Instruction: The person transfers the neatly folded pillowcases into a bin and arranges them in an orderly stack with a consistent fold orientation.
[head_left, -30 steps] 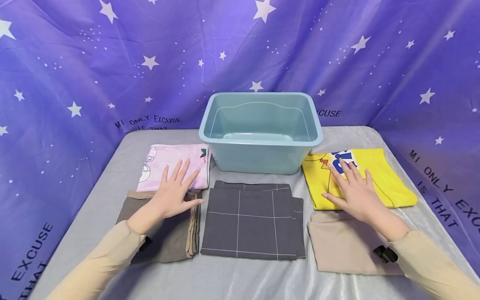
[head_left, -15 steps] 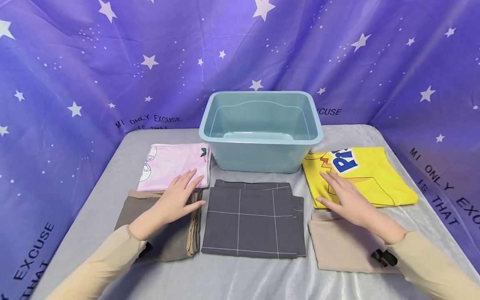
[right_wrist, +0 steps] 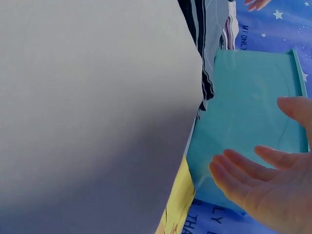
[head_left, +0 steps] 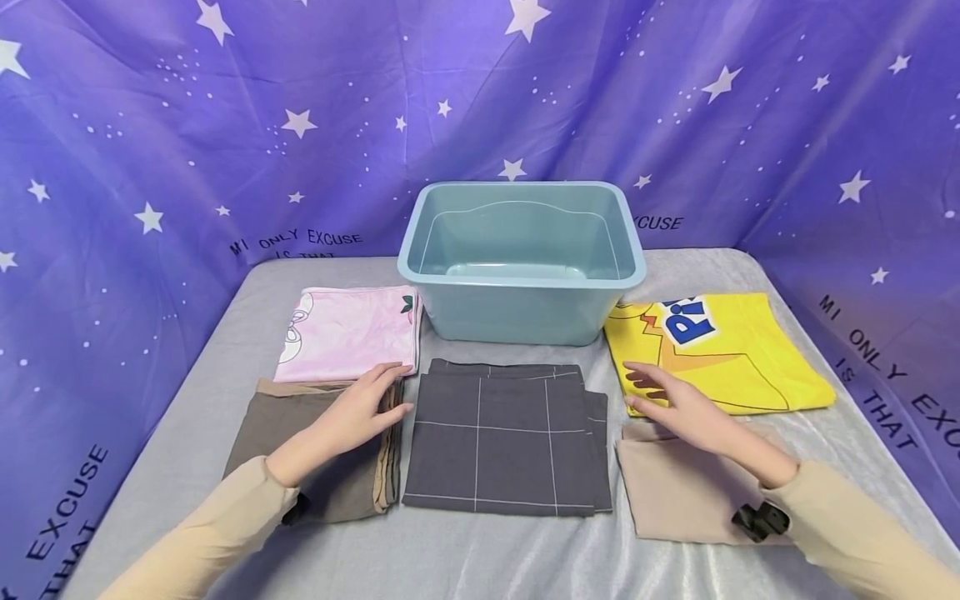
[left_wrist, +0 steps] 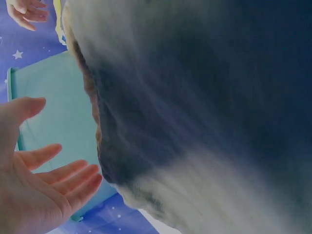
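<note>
1. Far left: a purple fabric backdrop printed with white stars (head_left: 112, 167) hangs behind and beside a table under a grey satin sheet (head_left: 195, 400).
2. Left rear: a folded pink cloth with a cartoon print (head_left: 341, 333) lies flat on the sheet, its near edge touching the folded brown cloth (head_left: 300, 433) in front of it.
3. The left hand (head_left: 360, 408) rests over the right edge of the folded brown cloth, fingers straight and spread, with nothing held. The fingertips (head_left: 397, 371) lie at the near right corner of the pink cloth. The left wrist view shows the same open palm (left_wrist: 34, 190).
4. Centre front: a folded dark grey cloth with a white grid pattern (head_left: 502, 437) lies flat between the two hands, just beside the brown cloth.
5. Centre rear: a rectangular light blue plastic tub (head_left: 521, 283) stands upright behind the grey cloth.
6. The right hand (head_left: 678, 404) lies over the far left corner of the folded beige cloth (head_left: 690, 492), fingers extended and loose, gripping nothing. Its fingertips (head_left: 637, 375) reach the near left edge of the folded yellow cloth with blue lettering (head_left: 727, 350).
7. The yellow cloth lies right of the tub, just behind the beige cloth.
</note>
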Motion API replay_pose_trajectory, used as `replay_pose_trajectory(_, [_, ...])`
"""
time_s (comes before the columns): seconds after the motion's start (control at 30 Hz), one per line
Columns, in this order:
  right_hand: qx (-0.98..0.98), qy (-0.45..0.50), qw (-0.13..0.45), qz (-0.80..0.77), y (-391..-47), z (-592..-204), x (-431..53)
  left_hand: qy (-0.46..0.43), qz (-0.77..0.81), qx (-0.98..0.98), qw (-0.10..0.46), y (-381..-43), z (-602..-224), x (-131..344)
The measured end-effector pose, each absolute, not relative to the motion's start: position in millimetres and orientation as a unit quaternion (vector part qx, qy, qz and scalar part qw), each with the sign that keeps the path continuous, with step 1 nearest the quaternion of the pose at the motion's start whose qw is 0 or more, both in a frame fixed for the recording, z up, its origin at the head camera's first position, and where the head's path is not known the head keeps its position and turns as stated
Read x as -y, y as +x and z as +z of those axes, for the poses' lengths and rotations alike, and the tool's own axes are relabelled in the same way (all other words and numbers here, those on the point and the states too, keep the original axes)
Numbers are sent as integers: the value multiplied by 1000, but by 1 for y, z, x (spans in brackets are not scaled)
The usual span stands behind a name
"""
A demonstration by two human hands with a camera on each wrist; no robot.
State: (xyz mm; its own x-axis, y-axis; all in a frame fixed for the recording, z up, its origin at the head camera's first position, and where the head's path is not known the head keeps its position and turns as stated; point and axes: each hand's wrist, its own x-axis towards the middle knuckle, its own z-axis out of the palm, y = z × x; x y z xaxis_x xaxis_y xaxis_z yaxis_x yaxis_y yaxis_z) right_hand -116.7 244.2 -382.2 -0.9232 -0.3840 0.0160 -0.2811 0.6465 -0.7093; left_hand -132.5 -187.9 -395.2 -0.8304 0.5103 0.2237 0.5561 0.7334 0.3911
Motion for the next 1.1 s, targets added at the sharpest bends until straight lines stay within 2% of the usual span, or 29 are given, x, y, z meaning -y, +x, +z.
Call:
replay_pose_trajectory(0.33, [-873,-180,118,-438,-120,-384,-238,-234,-314,920,-3,-129,-400,179])
replay_pose_trajectory(0.63, [-855,-159,168,-465,-123,-387,-234,-161,-375,909,-89,-127,-403,168])
replay_pose_trajectory(0.83, [-831,-132,199,-503,-128,-395,-231,-117,-392,906,-111,-127,-406,162])
replay_pose_trajectory(1.1, [-836,-99,222,-493,-132,-402,-227,-103,-418,890,-152,-129,-412,160])
